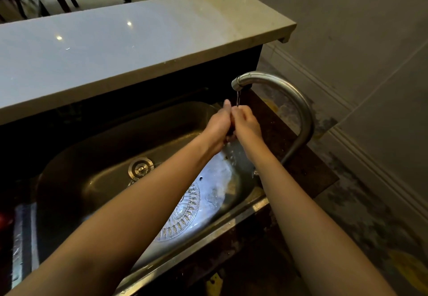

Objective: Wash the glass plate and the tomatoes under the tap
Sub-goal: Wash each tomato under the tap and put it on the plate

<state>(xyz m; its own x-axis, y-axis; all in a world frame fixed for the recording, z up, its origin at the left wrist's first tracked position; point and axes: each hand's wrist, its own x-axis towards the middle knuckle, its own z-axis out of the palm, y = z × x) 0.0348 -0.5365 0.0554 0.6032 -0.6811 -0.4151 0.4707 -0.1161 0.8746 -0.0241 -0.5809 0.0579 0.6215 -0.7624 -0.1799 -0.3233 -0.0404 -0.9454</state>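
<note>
Hands: your left hand (218, 124) and right hand (246, 122) press together at frame centre under the curved steel tap (278, 87) to catch its thin stream.
Grip: closed around something small and dark; you cannot tell whether it is a tomato.
Plate: the patterned clear glass plate (185, 212) lies in the steel sink (97, 152), lower centre.

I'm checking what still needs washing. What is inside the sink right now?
A patterned glass plate lies in the sink, partly covered by the forearms. A drain strainer shows farther left. No tomatoes are visible in the basin.
</note>
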